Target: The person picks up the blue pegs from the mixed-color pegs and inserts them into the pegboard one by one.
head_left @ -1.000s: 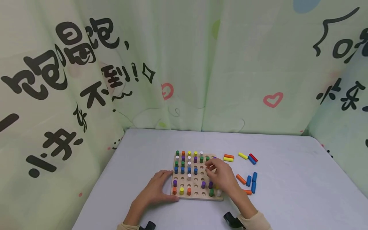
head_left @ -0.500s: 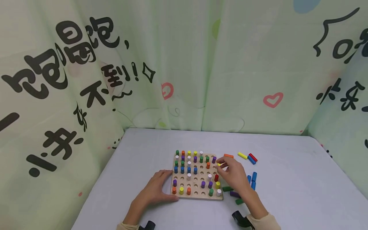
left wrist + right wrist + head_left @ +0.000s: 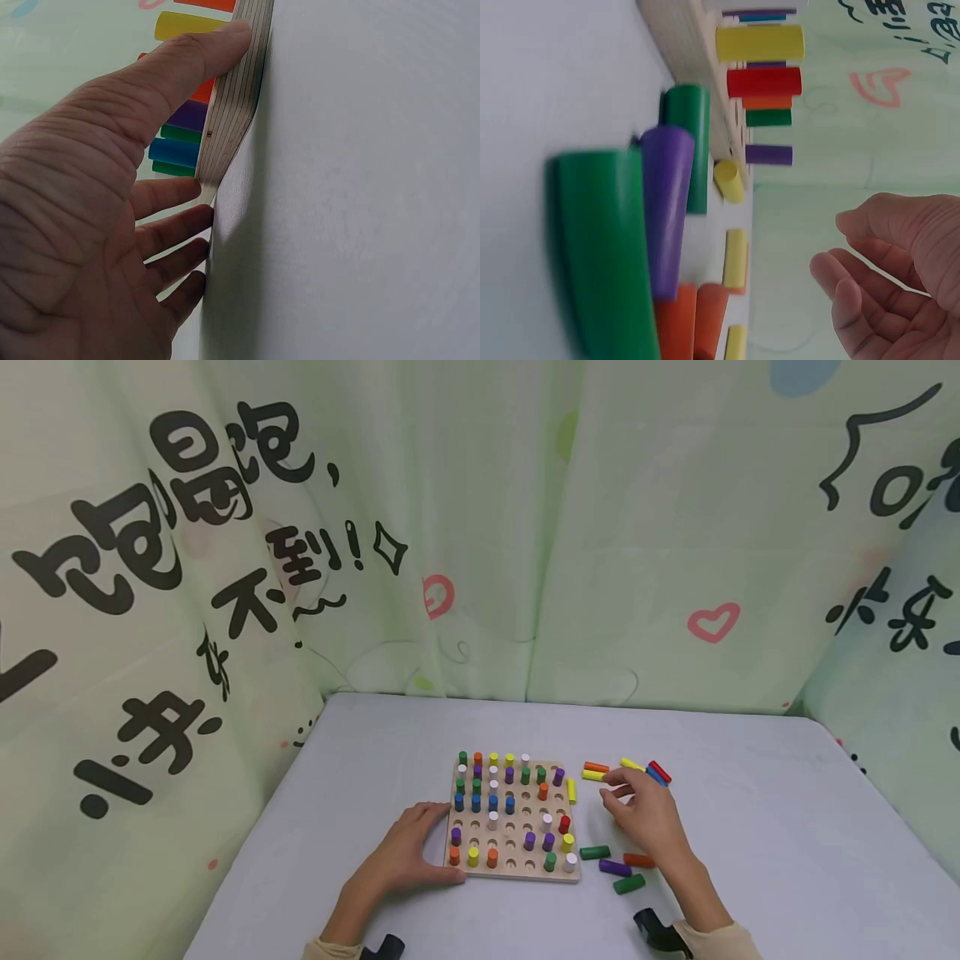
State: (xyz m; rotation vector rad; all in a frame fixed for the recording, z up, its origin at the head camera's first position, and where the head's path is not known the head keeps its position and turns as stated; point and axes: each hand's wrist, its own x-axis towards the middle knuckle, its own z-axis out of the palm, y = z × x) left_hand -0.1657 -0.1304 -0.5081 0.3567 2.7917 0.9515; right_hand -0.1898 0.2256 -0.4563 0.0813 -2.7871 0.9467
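Observation:
A wooden pegboard [image 3: 512,824] stands on the table with several upright coloured pegs in its holes. My left hand [image 3: 411,853] rests at its near left corner, thumb along the front edge and fingers at the left side. In the left wrist view the thumb presses the layered wooden edge [image 3: 238,90], and the fairly straight fingers touch the tabletop. My right hand [image 3: 647,814] hovers right of the board among loose pegs, fingers loosely bent with nothing between them. Its fingertips come close to a yellow peg [image 3: 593,776] and an orange peg [image 3: 597,767].
Loose green [image 3: 595,852], purple [image 3: 615,867] and orange [image 3: 639,860] pegs lie right of the board's near corner. Another yellow peg [image 3: 572,791] lies against its right side. Farther back is a red peg [image 3: 660,771]. A printed curtain [image 3: 615,568] hangs behind the table.
My right hand has moved from over the board to the loose pegs on the right. An orange peg in the board, earlier behind that hand, now shows. The left hand has stayed in place.

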